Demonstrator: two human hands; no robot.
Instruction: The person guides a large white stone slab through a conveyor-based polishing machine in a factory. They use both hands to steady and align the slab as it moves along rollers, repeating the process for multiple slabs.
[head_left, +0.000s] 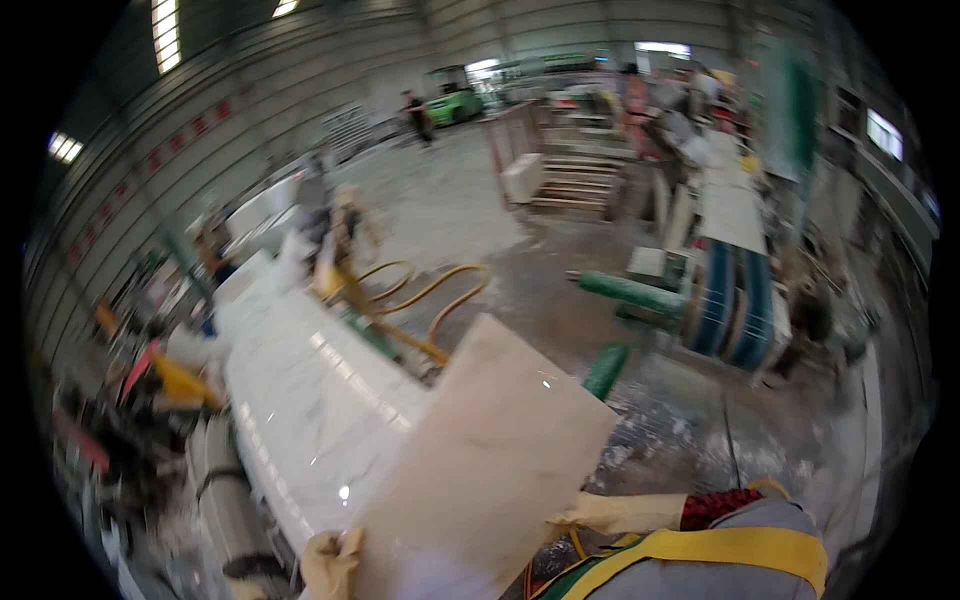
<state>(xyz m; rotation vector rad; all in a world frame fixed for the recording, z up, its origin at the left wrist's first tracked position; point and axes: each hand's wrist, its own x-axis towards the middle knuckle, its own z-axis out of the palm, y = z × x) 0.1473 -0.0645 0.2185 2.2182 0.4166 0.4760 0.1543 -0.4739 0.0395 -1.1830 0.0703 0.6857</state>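
Observation:
A pale beige rectangular slab [492,440], like a stone tile, is tilted in front of me. My left hand [332,563], in a cream glove, is closed on its lower left edge. At the lower right edge my right hand [575,512], gloved alike, grips the slab too; its fingertips are partly hidden. Beyond the slab's left side lies a long, glossy white surface [310,370], which the slab partly covers from view. Whether the two touch, I cannot tell.
A yellow hose [455,272] loops over the floor ahead. Green rollers [632,291] and a blue-belted conveyor [735,305] stand to the right. Grey motor-like machinery [228,490] sits at the left. Farther off are pallets [572,185], a person [417,118] and a green forklift [453,100].

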